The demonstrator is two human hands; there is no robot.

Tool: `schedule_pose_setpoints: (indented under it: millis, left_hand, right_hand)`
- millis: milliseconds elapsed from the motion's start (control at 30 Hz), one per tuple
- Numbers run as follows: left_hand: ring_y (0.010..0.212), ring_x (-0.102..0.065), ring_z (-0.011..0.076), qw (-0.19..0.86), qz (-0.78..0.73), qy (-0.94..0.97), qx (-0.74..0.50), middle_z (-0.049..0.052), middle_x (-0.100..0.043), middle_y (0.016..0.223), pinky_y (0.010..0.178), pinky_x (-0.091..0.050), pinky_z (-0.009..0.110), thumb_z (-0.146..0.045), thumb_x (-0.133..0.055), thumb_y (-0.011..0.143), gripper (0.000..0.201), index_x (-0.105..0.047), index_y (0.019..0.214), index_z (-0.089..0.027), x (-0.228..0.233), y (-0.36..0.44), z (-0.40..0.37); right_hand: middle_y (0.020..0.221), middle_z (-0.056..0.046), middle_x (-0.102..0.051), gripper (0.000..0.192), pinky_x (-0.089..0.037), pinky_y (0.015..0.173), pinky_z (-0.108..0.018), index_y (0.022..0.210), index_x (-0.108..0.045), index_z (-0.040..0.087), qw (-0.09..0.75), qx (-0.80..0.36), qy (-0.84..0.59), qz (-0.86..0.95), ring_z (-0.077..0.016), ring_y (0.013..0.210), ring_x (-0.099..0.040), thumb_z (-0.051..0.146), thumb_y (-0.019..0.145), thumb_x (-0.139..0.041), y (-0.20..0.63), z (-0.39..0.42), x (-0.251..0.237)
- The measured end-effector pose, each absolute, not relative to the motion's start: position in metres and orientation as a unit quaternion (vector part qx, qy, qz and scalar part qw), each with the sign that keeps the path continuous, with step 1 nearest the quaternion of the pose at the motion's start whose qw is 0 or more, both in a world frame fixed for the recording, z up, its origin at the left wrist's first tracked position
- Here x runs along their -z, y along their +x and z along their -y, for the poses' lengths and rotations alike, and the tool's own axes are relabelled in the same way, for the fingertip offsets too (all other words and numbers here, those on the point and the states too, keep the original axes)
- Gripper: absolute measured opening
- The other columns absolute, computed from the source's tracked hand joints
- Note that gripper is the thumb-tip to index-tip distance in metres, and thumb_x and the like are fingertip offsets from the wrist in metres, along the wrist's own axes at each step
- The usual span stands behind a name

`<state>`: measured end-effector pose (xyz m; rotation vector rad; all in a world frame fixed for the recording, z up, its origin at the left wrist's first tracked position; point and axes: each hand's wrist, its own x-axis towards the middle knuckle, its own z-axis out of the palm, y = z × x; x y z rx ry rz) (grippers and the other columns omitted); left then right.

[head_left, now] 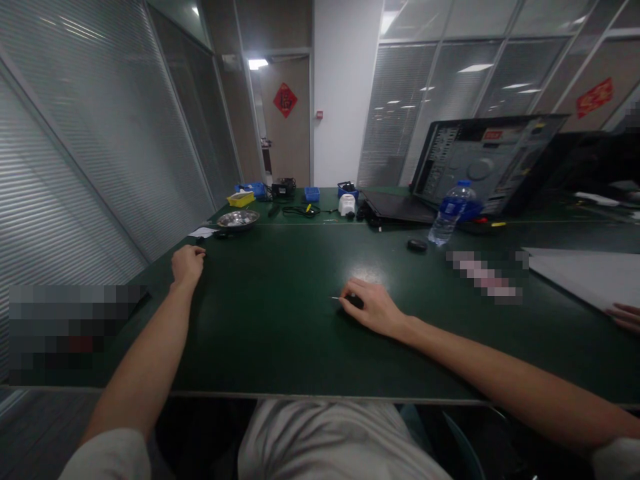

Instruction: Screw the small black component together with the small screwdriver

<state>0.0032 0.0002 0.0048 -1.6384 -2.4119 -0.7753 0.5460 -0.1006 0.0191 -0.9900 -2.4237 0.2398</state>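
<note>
My right hand (373, 308) rests on the green table (270, 313), fingers curled round a thin tool. Its slim metal tip (335, 297) points left; the rest of it is mostly hidden in the hand. Near the table's left edge, my left hand (188, 265) is closed with thumb and fingers together. Whatever it may hold is too small or hidden to make out. Just beyond that hand lie a small black object (200, 240) and a white paper (203, 232). A round metal dish (238, 219) with small contents stands a little farther back.
A clear water bottle (447, 217) and a black computer mouse (417, 246) stand right of centre. Behind are an open computer case (480, 163), a closed laptop (397, 207), a yellow tray (241, 199) and a blue bin (312, 194). Another person's hand (626, 316) touches a white board (595, 273).
</note>
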Motion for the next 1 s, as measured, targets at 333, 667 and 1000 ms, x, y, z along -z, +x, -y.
schedule_pose_setpoints:
  millis: [333, 667, 1000]
  left_hand:
    - [0.107, -0.062, 0.0320, 0.108, 0.819, -0.543, 0.151, 0.021, -0.063, 0.121, 0.085, -0.050, 0.036, -0.017, -0.053, 0.094, 0.031, -0.073, 0.116, -0.008, -0.013, 0.020, 0.002]
    - [0.109, -0.062, 0.0331, 0.123, 0.822, -0.536, 0.147, 0.021, -0.061, 0.124, 0.090, -0.052, 0.039, -0.021, -0.050, 0.096, 0.033, -0.072, 0.118, -0.009, -0.006, 0.015, -0.003]
    - [0.108, -0.064, 0.0349, 0.134, 0.818, -0.535, 0.160, 0.022, -0.063, 0.122, 0.091, -0.053, 0.043, -0.020, -0.052, 0.095, 0.031, -0.074, 0.115, -0.009, -0.002, 0.011, -0.005]
  right_hand:
    - [0.094, -0.003, -0.065, 0.012, -0.041, 0.068, -0.028, 0.100, -0.064, 0.021, 0.252, -0.092, -0.361, 0.893, -0.0157, 0.077, -0.060, 0.031, 0.100, -0.057, 0.545, 0.101, -0.020]
    - [0.094, -0.002, -0.065, 0.013, -0.042, 0.069, -0.028, 0.098, -0.064, 0.020, 0.256, -0.092, -0.357, 0.894, -0.0151, 0.077, -0.060, 0.032, 0.100, -0.058, 0.545, 0.099, -0.017]
    - [0.093, -0.002, -0.065, 0.011, -0.042, 0.069, -0.028, 0.098, -0.064, 0.021, 0.256, -0.098, -0.357, 0.893, -0.0150, 0.076, -0.060, 0.030, 0.099, -0.059, 0.545, 0.101, -0.020]
